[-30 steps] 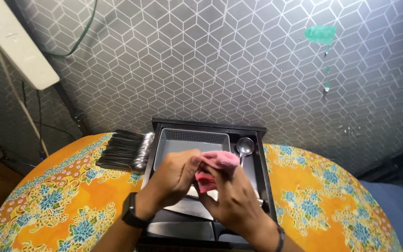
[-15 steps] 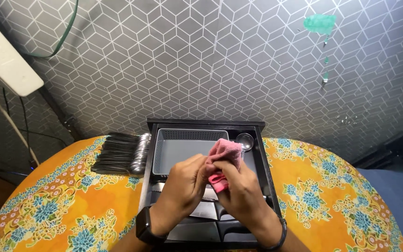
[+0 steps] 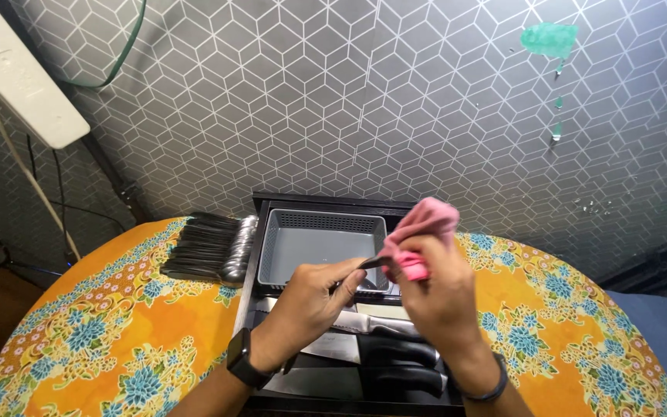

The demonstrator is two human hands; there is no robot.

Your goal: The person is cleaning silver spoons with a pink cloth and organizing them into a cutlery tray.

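My left hand is closed on one end of a thin dark-handled utensil. Its other end is buried in a pink cloth, which my right hand grips around it. Whether the utensil is a spoon or something else is hidden by the cloth. Both hands hover over a black cutlery tray. In the tray's far half sits a grey slotted basket. Black-handled knives lie in the near compartments, under my wrists.
A stack of black-handled metal spoons lies on the orange floral tablecloth, left of the tray. Behind is a grey cube-patterned wall with a green smear. A white power strip with cables hangs at the top left.
My right hand has drawn the pink cloth up and to the right, away from my left hand, baring the dark handle between them. The spoon at the tray's right is now hidden.
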